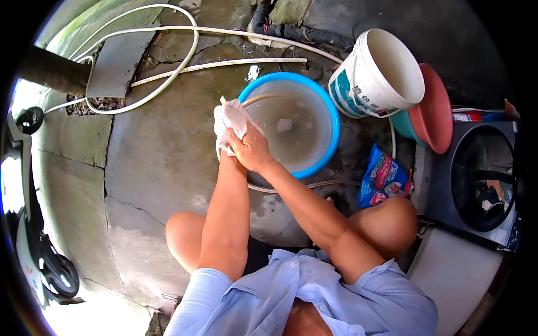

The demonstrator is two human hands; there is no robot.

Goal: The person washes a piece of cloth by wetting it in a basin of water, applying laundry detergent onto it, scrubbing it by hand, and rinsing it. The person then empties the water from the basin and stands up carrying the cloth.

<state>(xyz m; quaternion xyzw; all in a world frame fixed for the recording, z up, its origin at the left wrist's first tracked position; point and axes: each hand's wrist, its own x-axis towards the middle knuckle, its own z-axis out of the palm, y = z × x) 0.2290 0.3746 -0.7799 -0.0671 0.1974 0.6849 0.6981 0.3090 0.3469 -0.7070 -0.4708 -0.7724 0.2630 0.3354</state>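
Observation:
A pale pinkish-white cloth (232, 119) is bunched up at the left rim of a blue-rimmed basin (335, 131). My right hand (252, 150) grips the cloth from the right, its thumb pressed over the lower edge. My left hand (226, 150) reaches up into the cloth, which covers its fingers, so their pose is hidden. Murky water (291, 143) fills the bottom of the basin, with a small pale patch in it. A thin hose runs over the rim into the water.
At the right stand a white bucket (358, 73), a red basin (434, 112) and a blue detergent bag (381, 176). A dark appliance with a round opening (482, 176) is farther right. White hose (185, 67) loops across the cracked concrete. A scooter (42, 246) is at the left.

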